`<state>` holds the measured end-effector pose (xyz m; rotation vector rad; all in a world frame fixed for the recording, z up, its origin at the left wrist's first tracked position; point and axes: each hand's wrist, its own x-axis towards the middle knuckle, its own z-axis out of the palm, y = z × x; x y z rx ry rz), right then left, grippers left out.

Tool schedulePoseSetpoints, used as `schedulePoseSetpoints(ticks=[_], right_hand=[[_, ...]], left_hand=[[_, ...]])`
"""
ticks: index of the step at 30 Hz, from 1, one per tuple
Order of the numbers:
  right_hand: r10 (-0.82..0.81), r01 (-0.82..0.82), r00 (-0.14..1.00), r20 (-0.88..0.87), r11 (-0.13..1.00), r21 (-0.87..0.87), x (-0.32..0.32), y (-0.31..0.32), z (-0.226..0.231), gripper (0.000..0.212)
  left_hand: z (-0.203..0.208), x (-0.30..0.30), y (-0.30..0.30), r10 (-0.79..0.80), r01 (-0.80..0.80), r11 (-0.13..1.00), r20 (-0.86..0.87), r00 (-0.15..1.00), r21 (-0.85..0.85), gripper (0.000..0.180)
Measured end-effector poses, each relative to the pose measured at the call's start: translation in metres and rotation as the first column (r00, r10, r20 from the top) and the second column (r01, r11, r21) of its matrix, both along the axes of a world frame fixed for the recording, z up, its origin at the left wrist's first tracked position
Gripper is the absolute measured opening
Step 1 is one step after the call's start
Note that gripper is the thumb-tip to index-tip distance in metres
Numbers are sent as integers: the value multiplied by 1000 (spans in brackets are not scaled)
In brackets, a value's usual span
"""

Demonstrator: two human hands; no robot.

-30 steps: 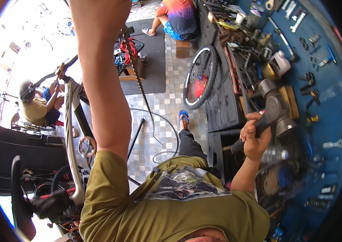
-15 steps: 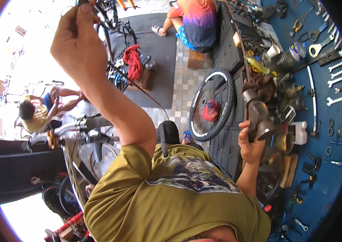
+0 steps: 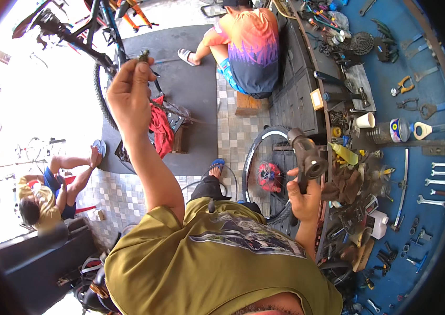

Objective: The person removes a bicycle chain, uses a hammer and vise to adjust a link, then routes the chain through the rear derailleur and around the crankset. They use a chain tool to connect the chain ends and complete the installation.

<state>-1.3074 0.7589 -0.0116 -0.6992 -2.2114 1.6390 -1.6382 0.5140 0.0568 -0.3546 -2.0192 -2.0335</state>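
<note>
Raised at the upper left, my left hand (image 3: 130, 94) pinches a small dark metal part (image 3: 143, 56) between thumb and fingertips; its exact kind is too small to make out. My right hand (image 3: 305, 199) is wrapped round the grip of a pistol-shaped grey-brown power tool (image 3: 307, 155), held upright by the workbench edge. Its thick barrel slants up and to the left. Beyond my left forearm, a red cloth (image 3: 160, 128) lies by a wooden box, with a thin dark strand stretching out beside it.
A bicycle wheel (image 3: 252, 152) leans against dark cabinets. Tools, a white cup (image 3: 365, 120) and a yellow bottle (image 3: 345, 153) crowd the bench. A person in an orange shirt (image 3: 254, 47) sits ahead; another person (image 3: 44, 197) sits at left. A bike frame (image 3: 94, 39) stands at upper left.
My left hand has come lower and rightward in view, still pinching. My right hand has shifted left with the power tool. The view has turned, and the handlebar at left is gone from it.
</note>
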Motion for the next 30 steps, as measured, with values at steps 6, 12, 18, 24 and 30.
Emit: schedulePoseSetpoints(ticks=[6,12,18,24,30], right_hand=[[-39,48,977,211,998,-39,-38,-1,-16,40],[-80,97,966,247,994,-56,-79,9,-35,38],[29,-24,986,162,999,-33,-155,46,-63,35],[194,-190,972,134,981,-41,-256,117,-71,33],[259,-266,955,143,964,26,-332,181,-46,36]], left_hand=[[-36,-91,18,-46,48,990,20,999,-133,23],[-20,-152,35,-51,31,985,-113,992,-171,24],[-16,-217,57,-8,-36,964,-163,987,-263,23],[21,-295,74,221,-287,856,-197,955,-431,23],[129,-380,84,277,-423,842,-403,872,-336,29]])
